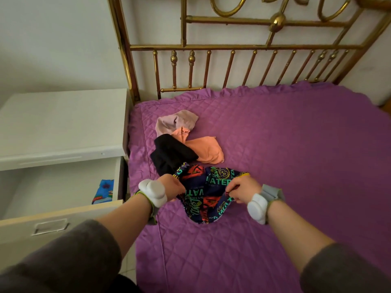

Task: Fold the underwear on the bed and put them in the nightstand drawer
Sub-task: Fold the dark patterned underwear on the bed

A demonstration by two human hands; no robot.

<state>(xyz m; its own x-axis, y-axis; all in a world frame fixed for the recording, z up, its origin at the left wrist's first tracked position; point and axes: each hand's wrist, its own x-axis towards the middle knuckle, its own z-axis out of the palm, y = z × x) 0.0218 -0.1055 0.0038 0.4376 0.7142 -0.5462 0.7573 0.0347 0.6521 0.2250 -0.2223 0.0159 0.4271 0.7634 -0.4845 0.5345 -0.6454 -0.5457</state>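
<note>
From the head, pinches crumpled navy underwear (208, 193), printed with green lettering and orange patches, left hand (172, 186) and right hand (243, 191) each curled on an edge, on the purple quilted bedspread (296, 155), just beside black piece (171, 155), orange piece (206, 151) and pink piece (175, 122), with nightstand drawer (53, 216) pulled open at left, blue printed cloth (103, 191) inside.
</note>
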